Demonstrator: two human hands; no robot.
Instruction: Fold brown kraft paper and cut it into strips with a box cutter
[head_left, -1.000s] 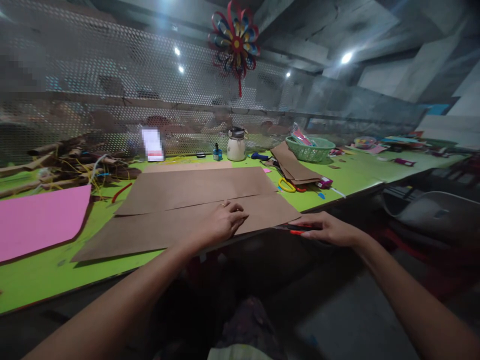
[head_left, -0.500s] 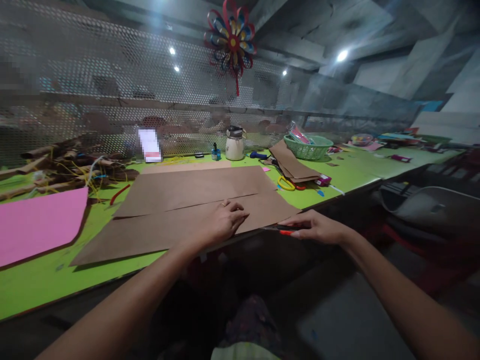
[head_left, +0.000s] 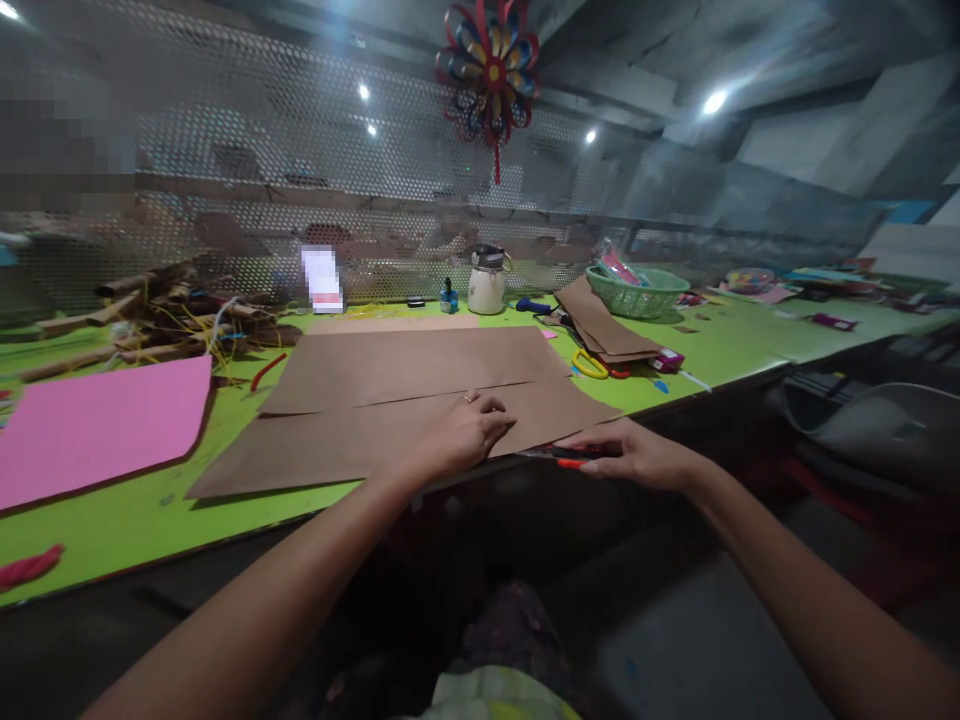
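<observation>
A large brown paper sheet (head_left: 390, 430) lies along the table's near edge, its left corner slightly raised. My left hand (head_left: 480, 430), wearing a ring, is at this sheet's near edge with fingers bent and close together, gripping the paper there. The thumb's tip is hard to make out. To the right, my right hand (head_left: 630, 452) is closed around a black and red-orange cutting tool (head_left: 574, 460). Its thin metal blade points left along the paper's edge; whether it is a knife or scissors is unclear. Another brown sheet (head_left: 405, 365) lies just behind.
A pink sheet (head_left: 112, 425) and a pile of sticks (head_left: 180, 315) are at left. Along the back stand a phone (head_left: 322, 278), a small blue bottle (head_left: 448, 298) and a white jug (head_left: 487, 285). Yellow-handled scissors (head_left: 590, 364), brown paper pieces (head_left: 611, 330) and a green basket (head_left: 645, 295) are at right.
The view has shifted left, so table items appear further right and a red cloth-like piece shows at lower left. Both hands keep nearly the same pose by the paper's edge.
</observation>
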